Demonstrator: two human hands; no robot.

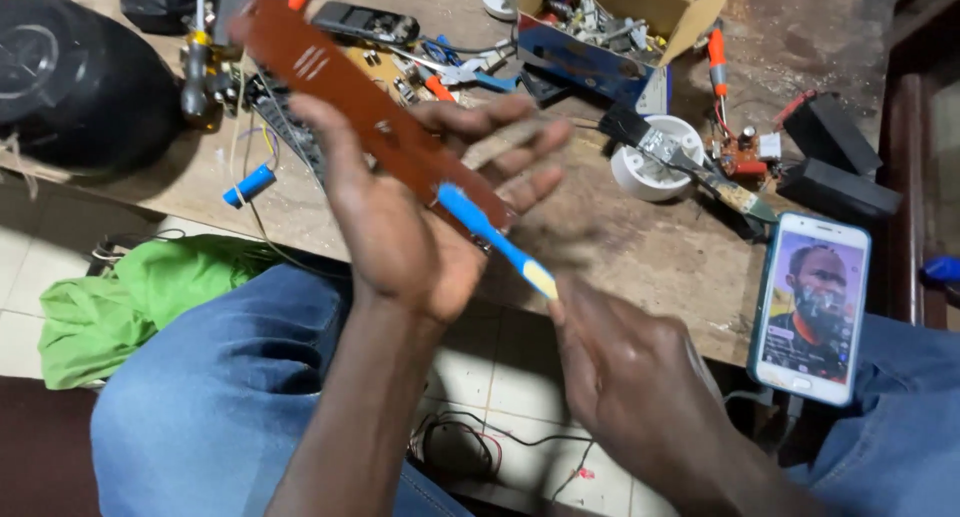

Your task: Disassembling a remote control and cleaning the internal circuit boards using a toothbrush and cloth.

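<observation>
Board: long, narrow brown circuit board [340,87], tilted, its upper end toward my far left, lying across my left palm.
Brush: blue-handled toothbrush [495,239] with yellow end, head against the board's lower end.

Two hands at work: left hand [400,227], right hand [630,367].

One long brown circuit board strip [340,87].

One blue toothbrush [495,239].

One phone [812,307], screen lit, lying on the bench.

One paintbrush [690,162], resting across one white round cap [645,172].

One open cardboard box [620,27], loose metal parts inside, too jumbled to count.

Two black blocks [830,157] at the right end of the bench.

One small blue cylinder [248,185].

One small board with components [745,152].

One green cloth [140,297], on the floor.

One dark round speaker [70,77].

Orange-handled tools: at least three showing; the pile hides any others.
</observation>
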